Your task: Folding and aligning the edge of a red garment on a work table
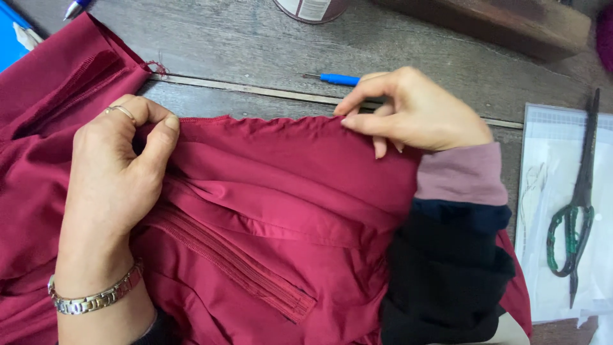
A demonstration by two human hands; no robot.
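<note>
Crimson garment (274,211) spread over a grey wooden table (242,45), pinched along its upper raw edge by both hands. Left hand (118,166) at the edge's left end, thumb and curled fingers closed on a fold of the cloth, ring on one finger, metal watch band (96,297) on the wrist. Right hand (415,112) further right along the same edge, thumb and forefinger nipped tight on the fabric, remaining fingers tucked under; blue-handled tool (338,79) lying just behind, its handle end hidden by that hand, so cannot tell whether held or merely touching. Edge drawn fairly taut between the two grips, lightly puckered. Below, a stitched zip (236,265) running diagonally from near the left palm down toward the bottom centre. Right forearm in a dark sleeve (447,268) with a mauve cuff (461,174), resting on the cloth. More of the same garment bunched at upper left, a frayed thread at its corner. Scissors (578,204) with green-wrapped handles on clear plastic sheets (543,160) at far right, well apart from the hands. Round tin (313,9) at top centre, wooden block (504,22) at upper right, pen tip (75,8) and a blue object (9,38) at upper left.
</note>
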